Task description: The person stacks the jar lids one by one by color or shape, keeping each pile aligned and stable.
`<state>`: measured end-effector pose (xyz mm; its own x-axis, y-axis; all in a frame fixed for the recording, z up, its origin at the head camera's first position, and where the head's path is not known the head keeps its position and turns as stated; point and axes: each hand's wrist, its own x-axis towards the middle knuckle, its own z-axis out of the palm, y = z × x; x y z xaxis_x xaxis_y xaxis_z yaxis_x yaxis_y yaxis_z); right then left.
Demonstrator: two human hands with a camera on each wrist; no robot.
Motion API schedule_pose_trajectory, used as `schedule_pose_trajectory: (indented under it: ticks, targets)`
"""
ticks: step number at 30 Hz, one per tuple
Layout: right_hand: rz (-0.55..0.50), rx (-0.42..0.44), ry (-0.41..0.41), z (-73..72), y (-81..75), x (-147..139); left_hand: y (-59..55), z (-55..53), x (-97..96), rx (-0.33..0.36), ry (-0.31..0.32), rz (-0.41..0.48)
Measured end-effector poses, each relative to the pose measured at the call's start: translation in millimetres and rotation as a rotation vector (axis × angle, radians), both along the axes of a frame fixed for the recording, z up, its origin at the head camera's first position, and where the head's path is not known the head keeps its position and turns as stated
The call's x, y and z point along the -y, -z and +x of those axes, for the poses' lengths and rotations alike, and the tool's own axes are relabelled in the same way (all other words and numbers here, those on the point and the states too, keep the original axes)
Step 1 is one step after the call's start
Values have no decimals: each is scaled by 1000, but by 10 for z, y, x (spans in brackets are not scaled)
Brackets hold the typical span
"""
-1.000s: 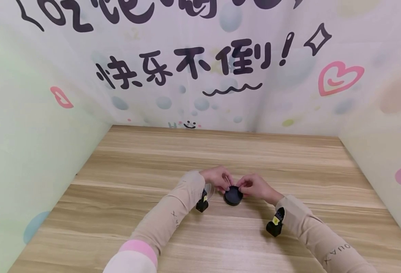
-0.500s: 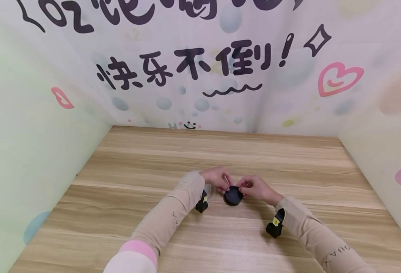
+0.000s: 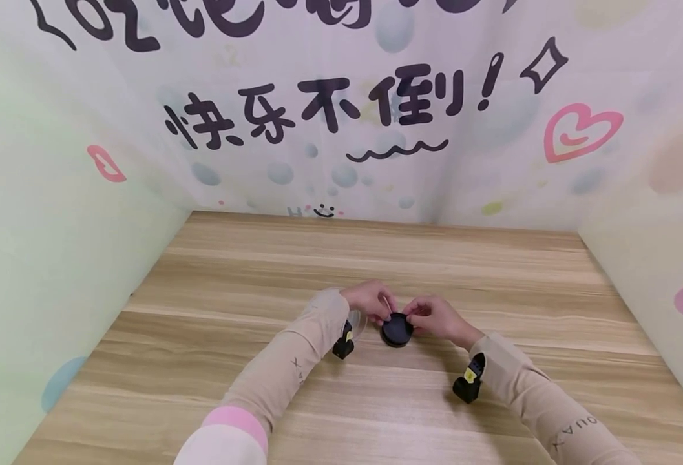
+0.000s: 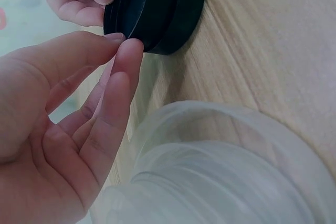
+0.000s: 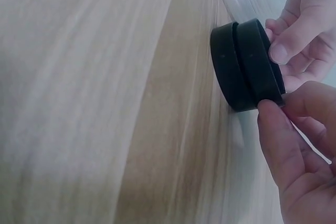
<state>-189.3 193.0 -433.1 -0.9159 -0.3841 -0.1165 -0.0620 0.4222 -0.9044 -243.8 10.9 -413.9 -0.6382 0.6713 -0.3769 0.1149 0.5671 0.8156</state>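
Two shallow black round dishes, one stacked on the other, stand on the wooden table. In the right wrist view the upper dish (image 5: 256,61) and the lower dish (image 5: 226,69) show a narrow groove between them. My left hand (image 3: 370,300) pinches the upper dish's rim between thumb and fingers at its far left side. From the far right, my right hand (image 3: 439,318) pinches the same rim with thumb and forefinger. The upper dish's hollow faces up. Beside my left wrist lies a clear ridged plastic piece (image 4: 210,182), partly hidden by the forearm in the head view.
The wood-grain table (image 3: 294,258) runs back to a printed cloth wall (image 3: 260,187), with pale walls at left and right. Black camera mounts hang under the left wrist (image 3: 344,345) and the right wrist (image 3: 469,382), close over the table.
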Motion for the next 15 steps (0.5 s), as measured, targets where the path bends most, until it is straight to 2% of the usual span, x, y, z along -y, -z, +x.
schedule_pose_trajectory:
  ticks: [2,8,15]
  targets:
    - [-9,0,1,-37,76,-25,-4,-2,3,-4,3,3]
    - [-22,-23,-24,-33,86,-24,-36,18,15,-38,23,-12]
    - [5,-22,-18,-22,105,-13,-51,40,18,-70,35,-26]
